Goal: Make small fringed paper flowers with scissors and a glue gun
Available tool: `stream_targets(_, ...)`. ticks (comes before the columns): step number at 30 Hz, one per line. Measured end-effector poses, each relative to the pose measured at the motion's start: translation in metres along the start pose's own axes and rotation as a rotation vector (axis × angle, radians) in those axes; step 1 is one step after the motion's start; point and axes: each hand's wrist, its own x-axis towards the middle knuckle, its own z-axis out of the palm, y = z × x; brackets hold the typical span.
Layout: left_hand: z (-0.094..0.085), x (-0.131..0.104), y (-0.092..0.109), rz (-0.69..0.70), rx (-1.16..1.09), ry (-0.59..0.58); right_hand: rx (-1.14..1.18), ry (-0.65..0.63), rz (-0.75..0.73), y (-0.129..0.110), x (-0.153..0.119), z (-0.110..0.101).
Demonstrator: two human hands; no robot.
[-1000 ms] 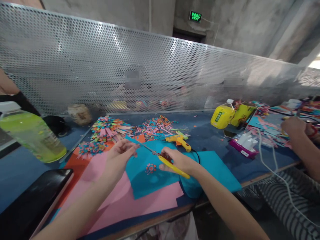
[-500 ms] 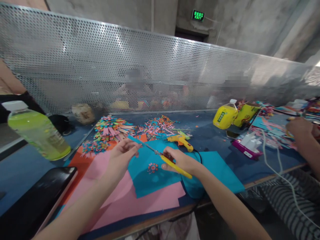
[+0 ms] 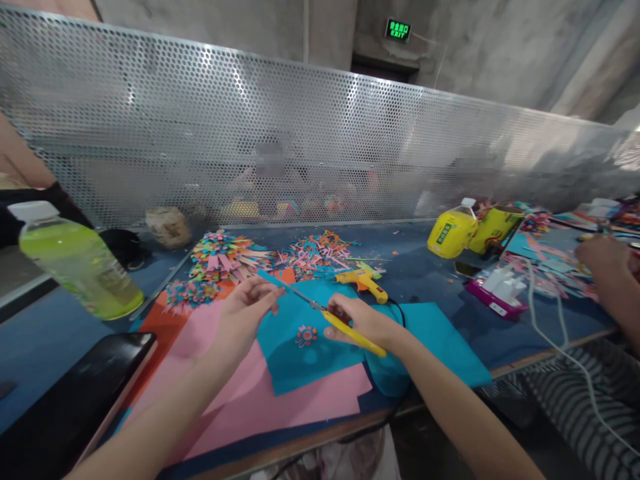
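My left hand [image 3: 251, 303] pinches a narrow blue paper strip [image 3: 271, 277] whose end sticks up past the fingertips. Yellow-handled scissors [image 3: 353, 332] are gripped in my right hand [image 3: 361, 320], with their blades reaching left to the strip near my left fingers. Below the blades, a small flower shape of curled orange and pink paper [image 3: 307, 336] rests on a blue paper sheet [image 3: 300, 373]. Pink sheets [image 3: 235, 407] lie under my left forearm. Just beyond my right hand is a yellow glue gun [image 3: 364, 281].
Fringed paper pieces [image 3: 225, 257] and cut strips [image 3: 320, 253] are heaped at the back, before a perforated metal screen [image 3: 320, 133]. A green drink bottle [image 3: 80, 260] and black case [image 3: 75, 407] stand left. At right are a yellow bottle [image 3: 453, 230], purple tissue pack [image 3: 495, 300] and another person's hand [image 3: 603, 253].
Both hands, the strip and the scissors hold nearly the same position. The whole view has shifted very slightly.
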Motion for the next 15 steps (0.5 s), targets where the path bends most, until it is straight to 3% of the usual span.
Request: stream_targets(15, 0.0006, 0.0003, 0.0003, -0.018, 0.002, -0.014, 0.046, 0.029, -0.017, -0.0004, 0.0025, 0.002)
